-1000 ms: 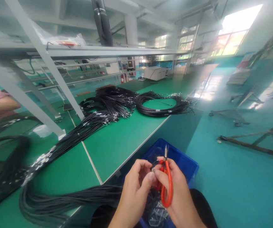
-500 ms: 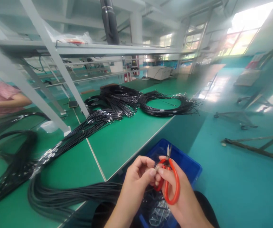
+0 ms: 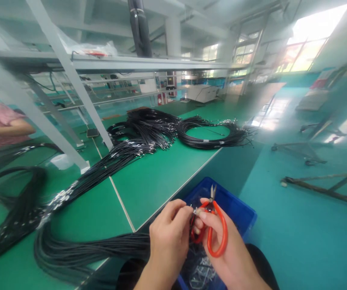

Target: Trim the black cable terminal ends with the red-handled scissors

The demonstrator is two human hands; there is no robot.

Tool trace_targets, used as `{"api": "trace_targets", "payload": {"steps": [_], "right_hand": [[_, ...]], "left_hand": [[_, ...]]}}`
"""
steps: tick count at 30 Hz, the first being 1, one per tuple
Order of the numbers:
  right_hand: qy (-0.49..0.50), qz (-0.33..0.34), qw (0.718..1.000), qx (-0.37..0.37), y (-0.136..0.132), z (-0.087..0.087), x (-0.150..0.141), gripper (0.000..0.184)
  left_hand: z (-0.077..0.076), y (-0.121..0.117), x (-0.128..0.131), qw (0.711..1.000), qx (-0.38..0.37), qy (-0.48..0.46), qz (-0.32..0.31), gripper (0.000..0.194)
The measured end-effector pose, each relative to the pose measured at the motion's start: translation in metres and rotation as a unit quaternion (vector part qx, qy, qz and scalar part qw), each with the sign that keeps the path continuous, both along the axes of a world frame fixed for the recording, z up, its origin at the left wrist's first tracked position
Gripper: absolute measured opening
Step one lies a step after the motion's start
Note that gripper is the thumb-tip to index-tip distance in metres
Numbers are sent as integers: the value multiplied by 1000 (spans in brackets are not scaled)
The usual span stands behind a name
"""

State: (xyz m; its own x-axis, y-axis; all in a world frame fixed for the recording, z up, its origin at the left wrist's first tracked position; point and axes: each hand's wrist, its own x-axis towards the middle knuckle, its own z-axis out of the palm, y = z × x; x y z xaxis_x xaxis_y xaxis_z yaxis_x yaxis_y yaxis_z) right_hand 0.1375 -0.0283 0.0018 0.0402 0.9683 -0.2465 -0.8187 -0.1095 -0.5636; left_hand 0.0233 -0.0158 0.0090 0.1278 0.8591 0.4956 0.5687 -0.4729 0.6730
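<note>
My right hand (image 3: 232,251) is closed around red-handled scissors (image 3: 224,237), whose blades point up and stand slightly apart. Its thumb and finger also pinch a small silvery piece (image 3: 195,211). My left hand (image 3: 169,231) is closed on the other side of that piece, its fingertips pressed together and partly hidden. Whether a black cable is attached to the piece I cannot tell. Below both hands is a blue bin (image 3: 247,209) with clear plastic and small metal bits in it. A bundle of black cables (image 3: 100,246) runs from the table toward my lap.
On the green table (image 3: 158,177) lie more black cables with silvery ends (image 3: 152,125) and a coiled cable bundle (image 3: 203,143). A grey shelf post (image 3: 90,104) rises at the left. Beyond it is a person in a pink top (image 3: 1,123). A wheeled frame (image 3: 324,189) stands right.
My left hand has turned so its back faces me more, and shifted slightly left. The scissors have moved a little left in my right hand. The silvery piece between the fingertips shows more clearly.
</note>
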Motion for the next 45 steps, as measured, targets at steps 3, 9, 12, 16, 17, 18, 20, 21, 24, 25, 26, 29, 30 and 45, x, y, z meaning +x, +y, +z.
{"api": "trace_targets", "payload": {"steps": [3,9,12,16,17,18,20,21,24,25,26,29,30,45], "right_hand": [[-17,-9,1000,2,0,2,-2,19],[-77,-18,997,1,2,4,-2,23],[-150,-49,987,-2,5,6,-1,30],[-206,-76,975,24,10,6,-3,34],[-213,-76,974,31,11,4,-4,34],[-219,-77,972,36,10,3,-4,33],[-236,-83,967,41,8,0,-4,31],[-252,-92,962,42,7,-1,-3,31],[-319,-124,938,57,3,-3,2,29],[-341,-127,929,68,3,-4,4,30],[-361,-125,921,80,3,-5,4,30],[-406,-113,901,99,4,-7,4,29],[-420,-114,895,100,4,-9,3,27],[-567,-230,788,72,-11,-18,-1,27]], "left_hand": [[-2,0,-2,988,-124,-74,-49,15],[-9,1,0,928,-269,-223,-133,9],[-11,3,-2,916,-299,-241,-117,11],[-9,3,-3,900,-319,-264,-134,17],[-9,3,-3,898,-319,-271,-136,18],[-8,3,-3,896,-319,-277,-136,18],[-7,3,-2,894,-318,-287,-129,19],[-6,3,-2,893,-319,-292,-125,19],[-6,4,-2,889,-326,-299,-119,19],[-7,4,-2,888,-327,-300,-120,19],[-7,4,-1,888,-328,-298,-122,19],[-8,4,-1,894,-321,-288,-125,18],[-8,4,-1,895,-319,-287,-123,17],[-5,7,0,915,-266,-302,-21,10]]}}
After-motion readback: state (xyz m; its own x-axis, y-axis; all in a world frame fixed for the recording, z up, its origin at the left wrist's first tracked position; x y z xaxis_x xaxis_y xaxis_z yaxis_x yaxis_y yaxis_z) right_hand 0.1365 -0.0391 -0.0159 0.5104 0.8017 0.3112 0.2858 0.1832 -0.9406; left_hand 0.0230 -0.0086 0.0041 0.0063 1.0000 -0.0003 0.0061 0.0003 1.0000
